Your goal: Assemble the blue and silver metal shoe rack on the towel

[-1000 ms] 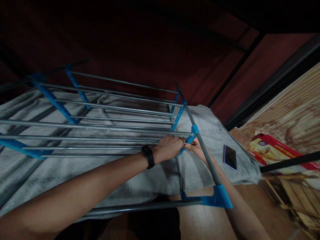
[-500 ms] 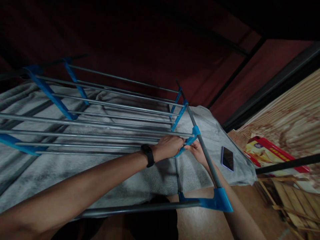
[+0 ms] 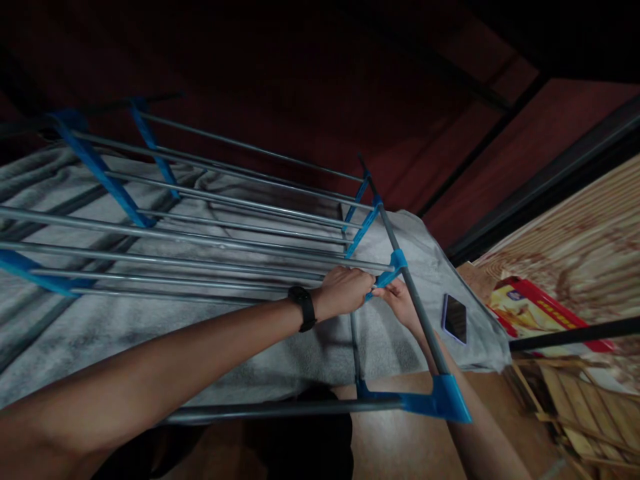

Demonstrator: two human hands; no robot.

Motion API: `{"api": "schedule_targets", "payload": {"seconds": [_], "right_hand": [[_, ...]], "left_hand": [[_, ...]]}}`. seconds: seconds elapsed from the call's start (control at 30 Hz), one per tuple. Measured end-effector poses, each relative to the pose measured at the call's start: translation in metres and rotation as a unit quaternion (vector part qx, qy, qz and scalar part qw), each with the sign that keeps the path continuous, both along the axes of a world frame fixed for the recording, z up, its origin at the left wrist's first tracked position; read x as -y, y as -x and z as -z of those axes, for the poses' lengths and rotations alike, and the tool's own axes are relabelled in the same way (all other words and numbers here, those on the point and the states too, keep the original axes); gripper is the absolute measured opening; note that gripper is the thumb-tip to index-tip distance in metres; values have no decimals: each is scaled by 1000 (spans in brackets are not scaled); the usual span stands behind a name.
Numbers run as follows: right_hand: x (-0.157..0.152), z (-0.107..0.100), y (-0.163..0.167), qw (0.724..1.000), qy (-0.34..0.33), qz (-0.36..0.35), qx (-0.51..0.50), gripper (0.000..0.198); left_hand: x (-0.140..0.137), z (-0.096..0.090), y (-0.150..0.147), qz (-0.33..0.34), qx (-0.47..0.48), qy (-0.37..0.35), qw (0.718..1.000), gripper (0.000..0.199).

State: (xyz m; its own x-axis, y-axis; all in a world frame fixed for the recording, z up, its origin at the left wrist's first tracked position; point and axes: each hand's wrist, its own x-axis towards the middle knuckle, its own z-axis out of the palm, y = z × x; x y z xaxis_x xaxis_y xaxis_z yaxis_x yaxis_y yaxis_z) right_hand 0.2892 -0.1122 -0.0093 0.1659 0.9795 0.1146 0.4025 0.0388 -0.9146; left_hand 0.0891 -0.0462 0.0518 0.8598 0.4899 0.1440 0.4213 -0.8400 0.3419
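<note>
In the head view, we have a dark red backdrop (image 3: 280,113) behind a grey blanket (image 3: 395,347), with a brown floor (image 3: 395,440) below its near edge. The tubular metal rack (image 3: 240,244) extends across the blanket from the left side; its near blue corner piece (image 3: 447,400) projects past the blanket edge, above the floor.

We locate both hands at the rack's right end. The left hand (image 3: 346,291), with a black watch (image 3: 303,308) at the wrist, is curled over the metal rods (image 3: 200,263); its fingertips are partly hidden, so we cannot tell which rod it grips. The right hand (image 3: 399,300), facing it, pinches the lower end of a blue bracket (image 3: 389,277) between thumb and fingers.

To the right, we note a smartphone (image 3: 455,319) lying on the blanket, a red-and-yellow box (image 3: 540,310) beyond it, and slatted wood (image 3: 575,407) below the box.
</note>
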Motion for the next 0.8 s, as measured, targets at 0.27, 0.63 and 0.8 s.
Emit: {"api": "schedule_targets", "payload": {"seconds": [0.27,0.63,0.8], "right_hand": [[3,-4,5,999,1,-6,51,33],[8,-15,12,996,-9,-13,83,28],[7,-10,10,997,-10,0,71,26]], "left_hand": [[-4,1,-2,-9,24,40,999,31],[-6,7,-3,4,39,27,999,27],[-5,7,-1,10,34,9,999,24]]}}
